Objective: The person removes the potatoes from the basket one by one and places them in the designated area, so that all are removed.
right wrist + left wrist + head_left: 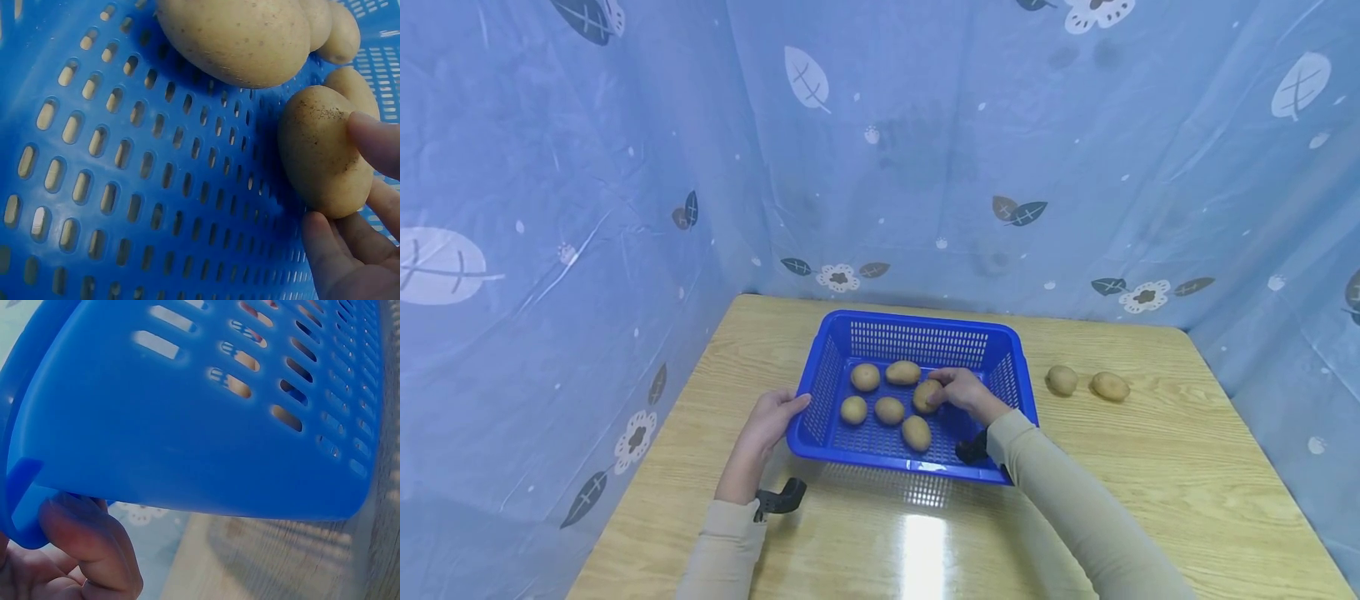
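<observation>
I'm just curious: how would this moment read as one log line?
right hand: holds potato in basket | left hand: grips basket rim | two potatoes on table

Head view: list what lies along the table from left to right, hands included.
Left hand gripping the blue basket's left rim → right hand inside the basket, holding a potato → the left loose potato on the table → the right loose potato.

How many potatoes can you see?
8. Six are in the blue basket: at, and one held by the right hand at. Two lie on the table.
</observation>
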{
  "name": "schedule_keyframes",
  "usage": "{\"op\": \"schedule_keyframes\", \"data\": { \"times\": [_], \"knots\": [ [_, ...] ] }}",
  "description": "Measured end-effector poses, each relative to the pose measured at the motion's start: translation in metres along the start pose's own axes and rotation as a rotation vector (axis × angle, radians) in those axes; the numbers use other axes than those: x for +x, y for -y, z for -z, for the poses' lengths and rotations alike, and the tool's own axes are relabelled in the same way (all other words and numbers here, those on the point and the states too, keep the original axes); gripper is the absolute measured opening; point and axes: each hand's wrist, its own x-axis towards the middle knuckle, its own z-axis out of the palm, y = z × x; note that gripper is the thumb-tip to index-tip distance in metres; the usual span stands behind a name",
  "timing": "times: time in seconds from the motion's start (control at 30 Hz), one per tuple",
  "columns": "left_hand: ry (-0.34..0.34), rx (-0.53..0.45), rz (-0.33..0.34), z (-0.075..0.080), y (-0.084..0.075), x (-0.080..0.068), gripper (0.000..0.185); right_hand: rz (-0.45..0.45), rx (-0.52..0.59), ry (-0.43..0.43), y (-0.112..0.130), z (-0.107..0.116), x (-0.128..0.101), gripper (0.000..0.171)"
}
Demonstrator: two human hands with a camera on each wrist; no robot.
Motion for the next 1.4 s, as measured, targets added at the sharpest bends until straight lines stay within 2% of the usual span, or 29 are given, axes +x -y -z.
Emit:
{"op": "schedule_keyframes", "data": {
  "times": [0.27,0.67,0.8,1.03,1.17,1.4],
  "knots": [
    [0.002,0.007,-0.009,-0.0005,-0.0018,-0.0006,0.038,0.036,0.013,-0.003,-0.0040,-0.0026,0.0042,0.060],
    [0.002,0.001,-0.023,0.0000,0.0004,-0.0007,0.036,0.095,-0.033,0.011,-0.0043,-0.0050,0.0045,0.068],
    [0.002,0.000,-0.024,-0.0001,0.0007,-0.0002,0.037,0.116,-0.071,0.017,-0.0042,-0.0053,0.0045,0.068],
    [-0.003,0.008,-0.026,-0.0003,0.0021,-0.0002,0.036,0.096,-0.119,0.003,-0.0038,-0.0074,0.0059,0.068],
    [0.003,0.007,-0.038,-0.0010,0.0012,-0.0002,0.035,0.132,-0.178,-0.013,-0.0037,-0.0074,0.0074,0.067],
    [0.004,-0.012,-0.028,-0.0012,0.0003,0.0002,0.033,0.124,-0.196,-0.025,-0.0047,-0.0073,0.0098,0.064]
  ]
}}
